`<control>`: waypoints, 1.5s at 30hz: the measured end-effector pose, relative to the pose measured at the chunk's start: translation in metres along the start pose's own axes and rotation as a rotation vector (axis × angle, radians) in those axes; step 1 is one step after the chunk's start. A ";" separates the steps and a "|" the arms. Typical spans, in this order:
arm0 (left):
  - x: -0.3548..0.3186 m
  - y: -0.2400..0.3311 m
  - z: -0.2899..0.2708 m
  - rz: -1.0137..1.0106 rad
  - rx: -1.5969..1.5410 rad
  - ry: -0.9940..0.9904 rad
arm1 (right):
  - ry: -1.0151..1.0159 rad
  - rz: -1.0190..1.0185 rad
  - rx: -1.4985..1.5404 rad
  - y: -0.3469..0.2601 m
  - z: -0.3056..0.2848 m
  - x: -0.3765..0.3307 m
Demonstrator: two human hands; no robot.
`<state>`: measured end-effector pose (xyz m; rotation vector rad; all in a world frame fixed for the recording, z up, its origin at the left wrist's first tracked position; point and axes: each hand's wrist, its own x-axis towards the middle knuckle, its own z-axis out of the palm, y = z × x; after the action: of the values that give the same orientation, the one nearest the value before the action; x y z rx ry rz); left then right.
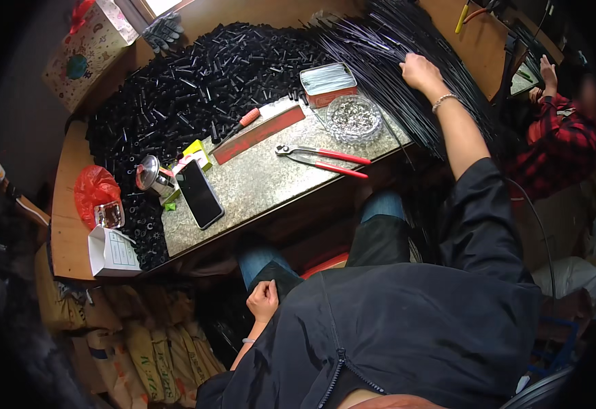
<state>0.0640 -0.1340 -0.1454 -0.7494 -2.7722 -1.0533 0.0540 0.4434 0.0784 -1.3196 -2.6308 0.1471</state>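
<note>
My right hand reaches out over a pile of long thin black rods at the far right of the table. Its fingers are curled and pinched at the rods, and what lies between them is hidden. My left hand is closed in a loose fist low at my lap, off the table, its contents hidden. Nearest the right hand are a glass dish of small shiny metal pieces and a tin filled with thin pale wires. Red-handled pincers lie on the speckled work board.
A heap of short black tubes covers the back and left. On the board are a phone, a red metal bar and a red-handled tool. A metal canister stands leftward. Another person's plaid sleeve shows at right.
</note>
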 end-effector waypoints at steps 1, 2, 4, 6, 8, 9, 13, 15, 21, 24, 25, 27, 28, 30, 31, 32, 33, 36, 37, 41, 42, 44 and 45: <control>0.000 -0.001 0.000 -0.001 -0.007 -0.007 | -0.007 -0.013 -0.048 0.005 -0.001 0.000; -0.001 -0.002 0.001 0.003 -0.009 -0.009 | -0.034 0.008 -0.084 0.012 -0.007 0.001; 0.000 -0.002 0.004 0.015 -0.021 0.015 | 0.066 0.008 -0.086 0.027 -0.026 -0.004; 0.002 0.000 0.004 0.016 -0.020 0.008 | 0.085 -0.015 -0.113 0.040 -0.036 -0.006; 0.003 0.001 0.003 0.017 -0.015 0.004 | -0.293 0.076 0.036 0.048 -0.051 0.003; 0.001 -0.001 0.002 0.015 -0.020 0.001 | -0.208 0.035 -0.069 0.053 -0.051 -0.001; 0.001 0.001 0.004 0.029 -0.028 0.010 | 0.051 -0.022 -0.132 0.063 -0.060 -0.010; 0.004 0.002 0.006 0.035 -0.022 0.000 | -0.008 -0.019 -0.167 0.072 -0.078 -0.002; 0.007 0.004 -0.004 0.012 -0.002 -0.028 | 0.082 -0.206 -0.213 0.089 -0.147 0.007; 0.017 0.015 -0.008 -0.031 -0.087 -0.087 | 0.168 -0.345 -0.189 0.131 -0.160 0.024; 0.018 0.016 -0.011 -0.029 -0.119 -0.102 | 0.202 -0.273 -0.153 0.120 -0.170 0.019; 0.024 0.026 -0.015 -0.022 -0.152 -0.113 | 0.195 -0.303 -0.095 0.102 -0.181 0.001; 0.034 0.039 -0.012 0.047 -0.197 -0.136 | 0.323 -0.472 -0.087 0.144 -0.164 0.021; 0.043 0.051 -0.016 0.095 -0.241 -0.194 | 0.136 -0.135 0.181 0.096 -0.172 -0.003; 0.051 0.064 -0.018 0.196 -0.254 -0.192 | 0.066 -0.085 0.408 0.073 -0.167 -0.023; 0.061 0.080 -0.022 0.294 -0.267 -0.191 | -0.012 -0.036 0.629 0.053 -0.158 -0.042; 0.071 0.100 -0.028 0.340 -0.271 -0.216 | -0.110 -0.108 0.794 0.041 -0.152 -0.053; 0.120 0.148 -0.032 0.596 -0.363 -0.168 | -0.239 -0.272 1.242 0.004 -0.140 -0.080; 0.140 0.162 -0.040 0.710 -0.312 -0.117 | -0.274 -0.288 1.294 -0.011 -0.136 -0.090; 0.227 0.225 -0.086 0.815 -0.403 0.052 | -0.370 -0.426 1.352 -0.054 -0.124 -0.131; 0.249 0.235 -0.093 0.767 -0.537 0.016 | -0.399 -0.468 1.374 -0.060 -0.125 -0.141; 0.300 0.246 -0.111 0.638 -0.561 0.071 | -0.506 -0.503 1.433 -0.069 -0.123 -0.158; 0.325 0.246 -0.117 0.600 -0.660 0.077 | -0.492 -0.543 1.392 -0.077 -0.125 -0.168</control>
<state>-0.1156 0.0839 0.1704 -1.4357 -1.8827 -1.7698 0.1194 0.2628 0.1918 -0.0738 -2.0727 1.9012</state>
